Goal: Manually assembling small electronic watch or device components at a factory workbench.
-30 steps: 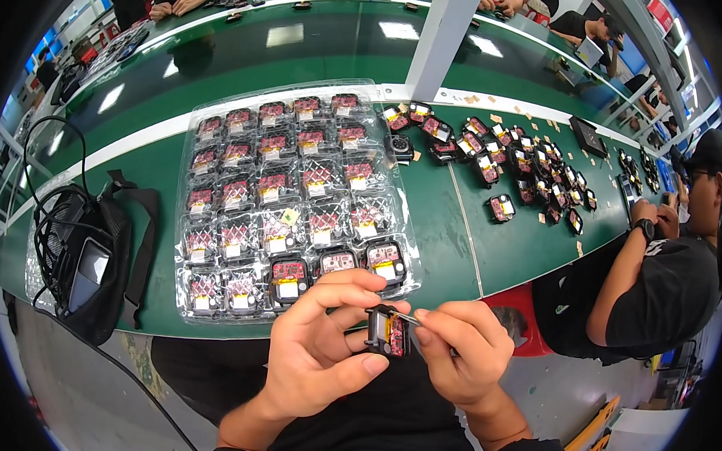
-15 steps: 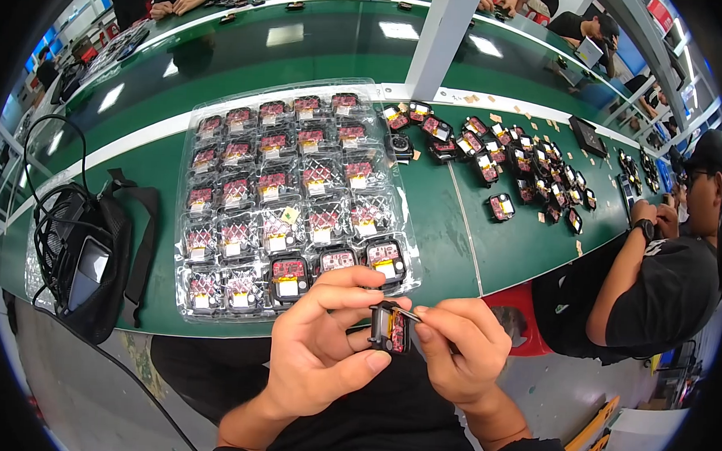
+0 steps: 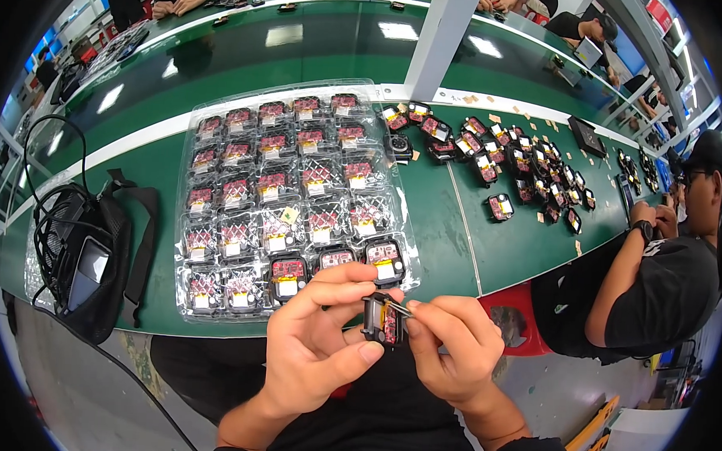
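Note:
My left hand (image 3: 311, 344) grips a small black watch case (image 3: 371, 323) by its edges, between thumb and fingers. The case is tilted up on its side, so its red circuit board and a yellow strip show toward the right. In my right hand (image 3: 460, 351), thumb and forefinger pinch metal tweezers (image 3: 400, 309), whose tips reach to the upper part of the case; my fingers and the case hide the exact contact. Just beyond my hands lies a clear plastic tray (image 3: 410, 236) with rows of similar watch cases.
A green workbench (image 3: 436, 253) carries a heap of watch cases (image 3: 533, 164) at the right. On the left lies a black bag (image 3: 105, 271) with cables. A grey post (image 3: 441, 44) rises behind the tray. At the right sits a co-worker (image 3: 657, 271).
Both hands, with the watch case and tweezers, have shifted slightly left and up. The case has turned a little, and the tweezers point more steeply along its upper side.

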`<state>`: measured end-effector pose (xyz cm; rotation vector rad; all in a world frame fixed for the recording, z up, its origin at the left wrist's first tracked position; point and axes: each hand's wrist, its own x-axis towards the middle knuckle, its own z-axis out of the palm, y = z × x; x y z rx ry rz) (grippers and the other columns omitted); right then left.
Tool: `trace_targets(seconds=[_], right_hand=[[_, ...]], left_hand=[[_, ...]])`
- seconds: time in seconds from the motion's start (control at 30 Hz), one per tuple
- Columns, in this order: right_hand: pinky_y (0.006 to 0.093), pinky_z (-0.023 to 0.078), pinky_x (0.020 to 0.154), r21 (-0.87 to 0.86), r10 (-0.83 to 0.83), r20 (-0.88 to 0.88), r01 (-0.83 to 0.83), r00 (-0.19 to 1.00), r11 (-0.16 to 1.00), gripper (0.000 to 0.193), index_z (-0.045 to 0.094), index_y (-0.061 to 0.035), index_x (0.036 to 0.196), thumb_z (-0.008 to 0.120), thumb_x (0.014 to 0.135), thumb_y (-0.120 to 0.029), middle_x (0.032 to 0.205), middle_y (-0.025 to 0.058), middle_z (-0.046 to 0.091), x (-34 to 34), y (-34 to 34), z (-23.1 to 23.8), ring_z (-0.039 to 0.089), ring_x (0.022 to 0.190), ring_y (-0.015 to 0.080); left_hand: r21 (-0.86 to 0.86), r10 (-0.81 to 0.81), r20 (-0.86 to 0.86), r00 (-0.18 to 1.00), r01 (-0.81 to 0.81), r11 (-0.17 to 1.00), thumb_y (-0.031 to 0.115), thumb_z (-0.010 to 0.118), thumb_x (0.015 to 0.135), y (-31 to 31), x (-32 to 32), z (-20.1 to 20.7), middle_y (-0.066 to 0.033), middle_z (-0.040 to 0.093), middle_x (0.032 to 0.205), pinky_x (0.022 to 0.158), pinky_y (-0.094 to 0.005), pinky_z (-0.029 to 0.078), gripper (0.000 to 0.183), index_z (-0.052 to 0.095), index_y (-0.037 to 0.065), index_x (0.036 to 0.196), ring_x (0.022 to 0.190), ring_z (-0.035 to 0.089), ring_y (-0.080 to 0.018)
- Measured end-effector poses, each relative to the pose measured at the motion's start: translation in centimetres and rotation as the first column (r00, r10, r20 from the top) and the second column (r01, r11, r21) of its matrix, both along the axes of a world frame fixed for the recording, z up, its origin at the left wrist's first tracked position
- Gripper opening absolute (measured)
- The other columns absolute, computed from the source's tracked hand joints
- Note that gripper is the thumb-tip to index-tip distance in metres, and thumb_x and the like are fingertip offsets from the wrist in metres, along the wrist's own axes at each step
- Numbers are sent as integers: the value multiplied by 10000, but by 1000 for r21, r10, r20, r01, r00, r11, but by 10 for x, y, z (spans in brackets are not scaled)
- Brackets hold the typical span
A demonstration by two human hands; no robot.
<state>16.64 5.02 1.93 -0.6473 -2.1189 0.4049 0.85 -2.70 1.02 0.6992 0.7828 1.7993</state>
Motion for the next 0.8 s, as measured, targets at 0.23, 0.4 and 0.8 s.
trace_targets(seconds=[0.23,0.4,0.8], right_hand=[[284,477,494,67,-37,-13,38,999,997,264,739,-3,995,808,740,-2,821,64,631,0,2,-3,615,584,177],[283,473,490,140,-24,10,23,1000,990,287,741,8,996,815,719,9,809,61,621,1,5,-3,601,568,173],[282,463,480,155,-30,-21,33,999,987,302,734,26,986,811,695,43,802,67,617,0,3,-9,603,557,175]], left_hand=[[-18,-12,7,1000,12,1000,71,791,794,0,-2,0,-242,473,1379,1037,-496,522,524,558,-42,1249,1211,601,-401],[84,-146,4,989,145,986,-111,688,838,1,-10,-7,-168,398,1425,1046,-439,523,495,529,-44,1302,1324,511,-362],[-22,-16,36,999,16,1000,41,772,798,1,3,-2,-246,495,1365,1044,-504,505,509,556,-39,1251,1198,607,-395]])
